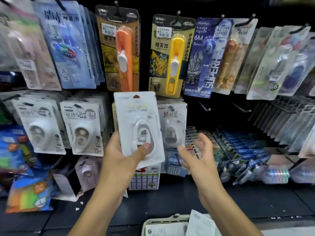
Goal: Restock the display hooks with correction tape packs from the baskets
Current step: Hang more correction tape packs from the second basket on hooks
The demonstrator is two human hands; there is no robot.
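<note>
Your left hand point(119, 157) pinches the white correction tape pack point(139, 123) upright, thumb on its front, while your right hand point(196, 154) waits beside with fingers spread.

Two bare hooks point(205, 107) point(242, 108) at centre right of the frame had open dark board around them. Left of them, hanging white packs point(172, 123) crowded the row. Blue packs point(242, 150) piled below blocked low approach.
</note>
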